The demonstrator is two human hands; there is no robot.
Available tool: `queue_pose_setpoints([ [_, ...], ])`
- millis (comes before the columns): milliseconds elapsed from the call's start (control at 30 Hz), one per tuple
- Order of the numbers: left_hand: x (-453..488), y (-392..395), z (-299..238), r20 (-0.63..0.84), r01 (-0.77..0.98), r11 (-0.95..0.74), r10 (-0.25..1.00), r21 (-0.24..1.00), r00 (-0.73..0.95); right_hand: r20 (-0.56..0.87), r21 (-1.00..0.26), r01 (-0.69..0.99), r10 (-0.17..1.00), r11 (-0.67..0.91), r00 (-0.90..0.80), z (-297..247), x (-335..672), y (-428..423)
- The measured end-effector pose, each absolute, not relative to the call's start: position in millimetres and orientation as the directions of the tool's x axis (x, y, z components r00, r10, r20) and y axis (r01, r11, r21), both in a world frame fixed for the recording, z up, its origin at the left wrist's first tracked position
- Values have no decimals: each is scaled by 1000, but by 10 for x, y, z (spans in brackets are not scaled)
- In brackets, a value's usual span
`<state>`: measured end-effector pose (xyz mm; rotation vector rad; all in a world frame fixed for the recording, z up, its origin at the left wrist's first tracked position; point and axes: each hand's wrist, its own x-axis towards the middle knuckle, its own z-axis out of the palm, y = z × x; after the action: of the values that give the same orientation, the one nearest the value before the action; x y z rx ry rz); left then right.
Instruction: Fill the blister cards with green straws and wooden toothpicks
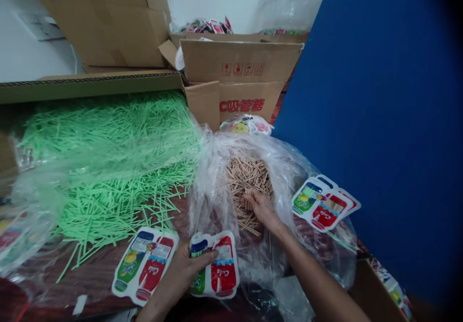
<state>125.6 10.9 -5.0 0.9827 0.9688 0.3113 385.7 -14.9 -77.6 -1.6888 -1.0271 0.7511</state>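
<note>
My left hand (183, 268) is closed round a bottle-shaped printed pouch (217, 270), green and red, held at the table's front edge. My right hand (261, 208) reaches into a clear plastic bag (289, 167) full of thin tan sticks (249, 175). Its fingers are pinched round a small bunch of those sticks. A second printed pouch (144, 264) lies flat on the table just left of my left hand. More of the same pouches (323, 202) rest on the bag's right side.
A big heap of green sticks (108, 158) spills from clear plastic across the left of the dark table (94, 283). Cardboard boxes (238, 78) stand behind. A blue panel (379, 119) closes off the right. Another box (383, 288) holds pouches at lower right.
</note>
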Motion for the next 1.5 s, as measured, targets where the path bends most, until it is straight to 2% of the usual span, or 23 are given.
queue_pose_setpoints([
  [300, 1246, 97, -66, -575, 185, 584, 602, 790, 555, -69, -970, 171, 867, -175, 494, -841, 3721, -262],
  [600, 1234, 103, -65, -561, 170, 574, 619, 801, 550, -220, -975, -132, 847, -178, 483, -958, 3837, -92],
  [867, 1183, 113, -116, -539, 201, 538, 598, 819, 593, -271, -951, -274, 819, -146, 505, -781, 3772, -86],
  [933, 1168, 117, -137, -539, 199, 542, 590, 816, 601, -196, -972, -214, 824, -93, 532, -746, 3665, -159],
  [1067, 1169, 121, -144, -532, 190, 543, 587, 818, 610, 45, -986, 159, 849, -47, 527, -786, 3451, -330],
  [1133, 1182, 128, -134, -536, 196, 542, 588, 817, 606, 67, -973, 226, 863, -56, 501, -819, 3415, -368],
  [1167, 1191, 133, -126, -539, 202, 541, 588, 817, 603, 48, -981, 187, 862, -54, 504, -821, 3418, -369],
  [1233, 1215, 145, -106, -537, 208, 534, 589, 820, 604, -35, -999, -34, 824, -19, 565, -771, 3449, -345],
  [1333, 1273, 169, -73, -526, 222, 512, 584, 830, 619, -183, -893, -428, 753, 143, 633, -539, 3469, -299],
  [1400, 1320, 185, -56, -533, 251, 502, 563, 828, 632, -190, -803, -540, 751, 252, 632, -317, 3411, -292],
  [1500, 1385, 202, -34, -535, 289, 476, 536, 830, 653, -147, -753, -581, 780, 311, 608, -15, 3227, -317],
])
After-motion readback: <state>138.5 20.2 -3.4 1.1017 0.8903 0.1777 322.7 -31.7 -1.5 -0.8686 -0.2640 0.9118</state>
